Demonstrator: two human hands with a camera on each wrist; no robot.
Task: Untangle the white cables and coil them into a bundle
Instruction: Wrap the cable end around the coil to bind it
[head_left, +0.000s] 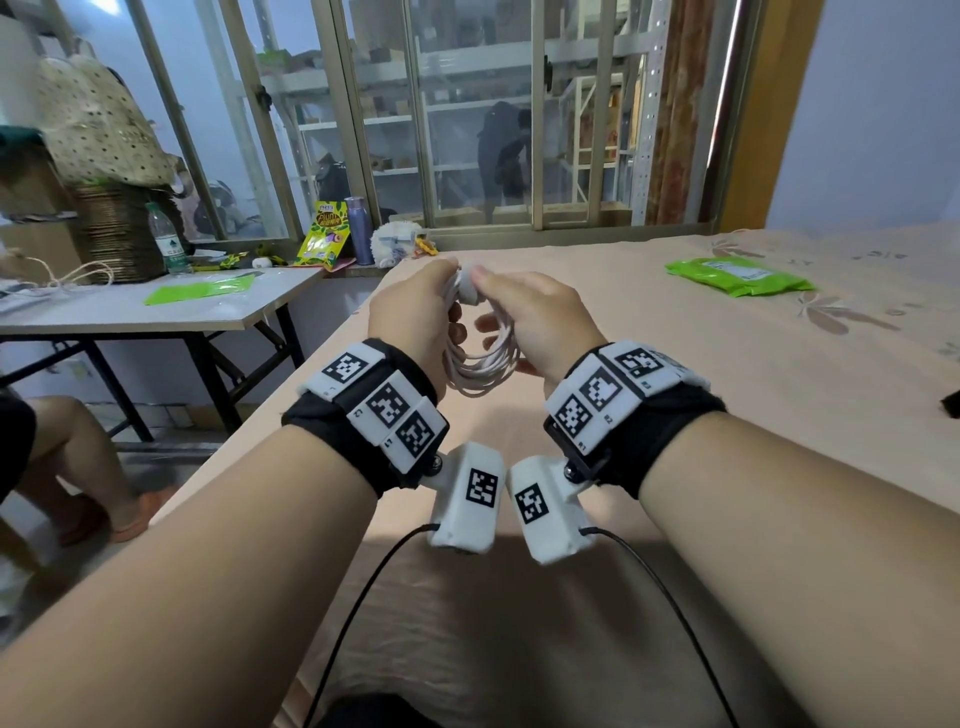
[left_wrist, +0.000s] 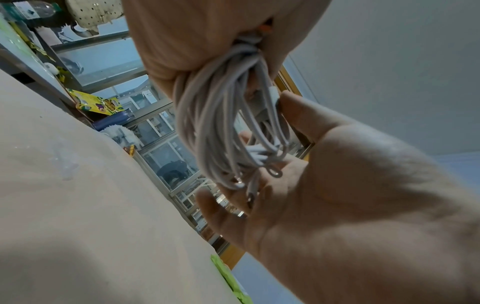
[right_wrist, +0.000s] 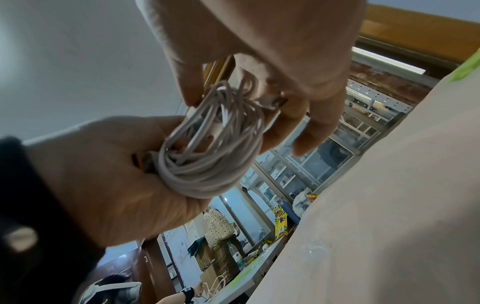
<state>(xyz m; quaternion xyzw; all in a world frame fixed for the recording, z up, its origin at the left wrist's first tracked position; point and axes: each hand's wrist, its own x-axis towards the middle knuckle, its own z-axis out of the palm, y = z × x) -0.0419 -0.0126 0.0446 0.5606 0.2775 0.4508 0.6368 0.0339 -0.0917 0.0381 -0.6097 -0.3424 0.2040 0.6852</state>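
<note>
Two hands up in the air over the bed (head_left: 597, 270), close together, both on the white cables (head_left: 485, 358). Cables wound into a round bundle of many loops, hanging between the hands, above the peach sheet and not touching it. Left hand (head_left: 413, 317) wrapped around one side of the bundle, fingers curled tight on the loops. Right hand (head_left: 535, 322) pinching the top of the bundle with thumb and first finger, other fingers (right_wrist: 306, 131) only loosely bent beside the loops. A small white plug end (left_wrist: 272, 93) sticking out of the coil, touching a fingertip.

Green packet (head_left: 737, 278) flat on the far right of the bed, closed, so cannot tell what is inside. Side table (head_left: 156, 317) to the left. On it, a woven basket (head_left: 117, 234) with a spotted cloth bag (head_left: 98, 124) on top. Cannot tell what is in the basket. Near it a plastic bottle (head_left: 166, 239), a yellow snack bag (head_left: 322, 234) and a purple flask (head_left: 359, 228).
</note>
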